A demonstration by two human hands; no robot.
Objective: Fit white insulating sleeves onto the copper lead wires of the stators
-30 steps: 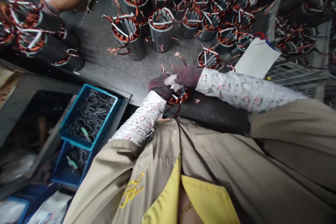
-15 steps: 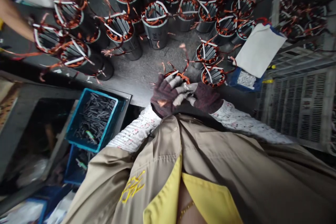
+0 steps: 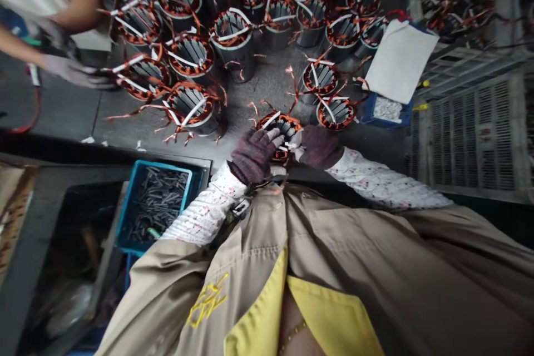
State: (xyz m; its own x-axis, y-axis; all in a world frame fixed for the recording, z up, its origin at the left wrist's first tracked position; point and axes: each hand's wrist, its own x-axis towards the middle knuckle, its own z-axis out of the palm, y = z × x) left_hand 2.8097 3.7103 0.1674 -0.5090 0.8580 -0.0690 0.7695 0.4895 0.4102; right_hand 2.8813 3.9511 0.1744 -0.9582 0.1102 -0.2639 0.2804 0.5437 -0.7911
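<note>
A motor stator (image 3: 285, 122) with orange copper windings, slot liners and a white sleeve across its top stands at the table's front edge, before my body. My left hand (image 3: 253, 154), in a dark maroon glove with pale fingertips, curls over its left rim, with fingers reaching over the bore and thumb lower on the near side. My right hand (image 3: 319, 147), gloved alike, is closed at the right rim. Its fingertips pinch at the winding, where a small white piece shows; what exactly they hold is hidden. Loose copper leads rise behind the stator.
Two more stators (image 3: 336, 113) stand just right; several others (image 3: 233, 44) fill the table behind. A blue bin (image 3: 369, 111) with white bits and a pale sheet (image 3: 400, 61) sits right, beside grey crates (image 3: 479, 139). A teal bin (image 3: 125, 206) holds dark strips. A co-worker's gloved hand (image 3: 77, 69) touches stators.
My hands have parted slightly, uncovering more of the stator's top; my left hand has moved onto its left rim. At left, the co-worker's hands and nearby stators have shifted in view.
</note>
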